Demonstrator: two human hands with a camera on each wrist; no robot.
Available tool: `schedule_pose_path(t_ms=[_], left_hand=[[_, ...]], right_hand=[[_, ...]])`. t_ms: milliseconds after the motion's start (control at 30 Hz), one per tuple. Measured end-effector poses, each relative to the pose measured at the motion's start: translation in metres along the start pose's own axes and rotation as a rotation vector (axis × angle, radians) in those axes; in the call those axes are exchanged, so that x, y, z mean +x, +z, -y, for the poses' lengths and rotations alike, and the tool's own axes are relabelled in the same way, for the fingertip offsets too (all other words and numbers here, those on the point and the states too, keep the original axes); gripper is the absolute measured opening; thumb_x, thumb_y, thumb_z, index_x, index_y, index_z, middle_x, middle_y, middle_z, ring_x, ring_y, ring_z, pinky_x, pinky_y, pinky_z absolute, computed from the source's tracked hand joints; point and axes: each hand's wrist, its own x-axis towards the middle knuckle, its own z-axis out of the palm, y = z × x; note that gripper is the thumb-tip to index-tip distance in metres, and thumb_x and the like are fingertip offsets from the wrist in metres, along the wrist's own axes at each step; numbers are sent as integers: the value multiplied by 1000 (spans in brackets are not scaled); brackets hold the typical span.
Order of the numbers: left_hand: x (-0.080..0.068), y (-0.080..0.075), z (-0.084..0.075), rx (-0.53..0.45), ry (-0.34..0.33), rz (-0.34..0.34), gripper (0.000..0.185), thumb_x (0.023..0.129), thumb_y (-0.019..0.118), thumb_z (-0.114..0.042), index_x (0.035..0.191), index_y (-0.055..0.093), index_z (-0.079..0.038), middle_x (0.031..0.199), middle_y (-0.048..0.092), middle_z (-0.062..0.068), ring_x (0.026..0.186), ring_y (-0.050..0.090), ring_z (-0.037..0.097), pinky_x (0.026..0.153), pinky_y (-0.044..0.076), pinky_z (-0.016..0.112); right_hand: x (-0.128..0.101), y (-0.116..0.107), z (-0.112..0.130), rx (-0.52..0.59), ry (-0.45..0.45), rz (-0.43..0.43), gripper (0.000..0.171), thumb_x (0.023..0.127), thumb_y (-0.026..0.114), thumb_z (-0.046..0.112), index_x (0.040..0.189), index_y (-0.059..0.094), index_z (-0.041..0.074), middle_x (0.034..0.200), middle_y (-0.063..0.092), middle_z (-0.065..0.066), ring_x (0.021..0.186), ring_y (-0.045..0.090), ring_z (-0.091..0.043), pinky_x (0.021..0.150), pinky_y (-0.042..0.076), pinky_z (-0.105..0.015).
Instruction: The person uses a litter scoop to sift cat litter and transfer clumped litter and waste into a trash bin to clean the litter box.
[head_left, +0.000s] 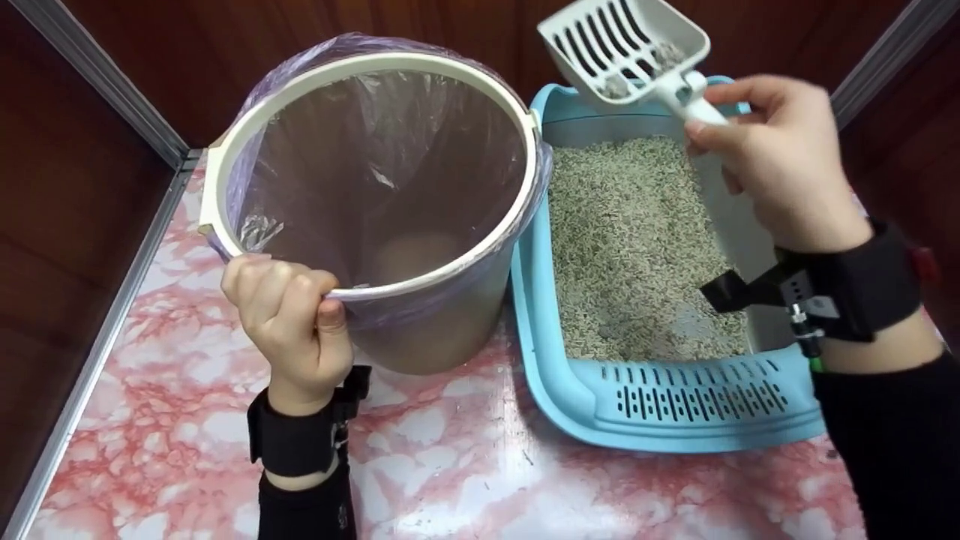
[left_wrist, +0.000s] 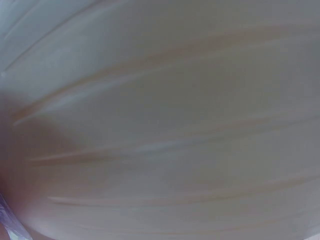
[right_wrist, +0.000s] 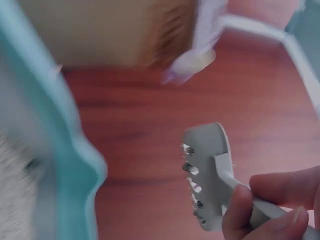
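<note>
In the head view a white slotted litter scoop (head_left: 600,49) is held by its handle in my right hand (head_left: 787,150), raised over the far end of the blue litter box (head_left: 540,360). A few greyish clumps (head_left: 664,56) lie in the scoop. Pellet litter (head_left: 630,232) fills the box. My left hand (head_left: 292,315) grips the near-left rim of a trash bin (head_left: 435,330), which is lined with a thin purple bag (head_left: 285,75). The bin's ribbed wall (left_wrist: 175,120) fills the left wrist view. The right wrist view shows the scoop (right_wrist: 207,175) from its side, pinched between thumb and fingers.
The bin stands directly left of the litter box. Behind both rises a dark red-brown wooden panel (head_left: 480,22), with metal-edged side panels (head_left: 67,187) left and right. The floor (head_left: 450,465) has a pink and white marbled pattern.
</note>
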Motion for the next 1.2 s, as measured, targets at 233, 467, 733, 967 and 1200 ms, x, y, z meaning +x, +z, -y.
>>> schedule_pose_path(t_ms=[233, 467, 733, 967, 1200], left_hand=[[-3, 5, 3, 0, 12, 26, 63, 103, 43, -49, 61, 44, -2, 56, 33, 12, 63, 28, 31, 81, 28, 42], [-8, 9, 3, 1, 12, 40, 62, 103, 43, -50, 61, 46, -3, 56, 35, 11, 64, 29, 30, 81, 28, 42], [-8, 13, 1, -10, 29, 39, 62, 103, 42, -49, 60, 45, -4, 56, 35, 11, 64, 30, 30, 81, 29, 42], [-10, 14, 1, -17, 37, 45, 61, 103, 43, -48, 61, 46, -5, 57, 36, 10, 65, 31, 30, 83, 29, 41], [-9, 15, -1, -16, 35, 36, 61, 103, 43, -49, 61, 46, -4, 56, 36, 10, 65, 31, 30, 82, 29, 42]], right_hand=[[4, 43, 31, -199, -143, 123, 35, 83, 80, 11, 117, 69, 9, 81, 75, -8, 47, 53, -11, 39, 37, -27], [-15, 103, 29, -690, -491, 211, 27, 89, 72, 20, 116, 68, 17, 91, 75, -4, 70, 65, -16, 62, 48, -31], [-26, 116, 24, -1013, -781, 243, 27, 89, 67, 18, 116, 65, 18, 90, 76, -4, 70, 67, -29, 56, 47, -48], [-31, 117, 19, -999, -975, 166, 20, 93, 61, 11, 110, 68, 17, 80, 74, -2, 60, 64, -27, 47, 39, -43], [-36, 122, 16, -1098, -1219, 61, 34, 91, 49, -5, 107, 70, 15, 66, 61, -3, 49, 49, -23, 44, 31, -36]])
